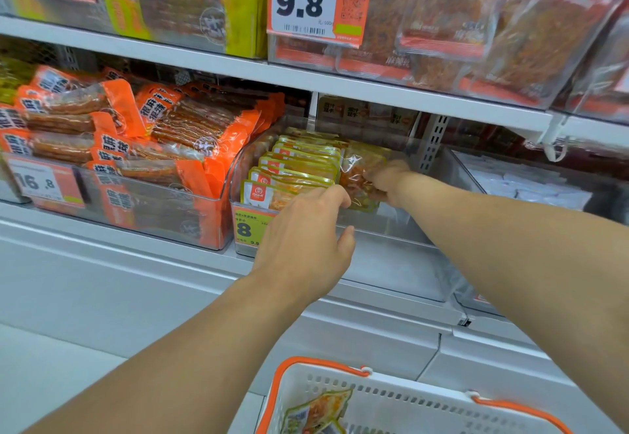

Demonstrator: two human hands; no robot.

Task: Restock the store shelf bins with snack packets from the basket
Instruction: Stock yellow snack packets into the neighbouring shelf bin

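The clear bin (pixel 391 226) has open floor on its right half; a row of yellow packets (pixel 296 175) fills its left. The shelf above (pixel 374 93) hangs low over it. The orange-packet bin (pixel 143 202) alongside is heaped full.

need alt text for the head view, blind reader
A person's right hand holds a yellow-edged snack packet inside a clear shelf bin, beside a row of matching packets, while the left hand reaches to the bin's front. A white basket with orange handles sits below, with more packets inside.
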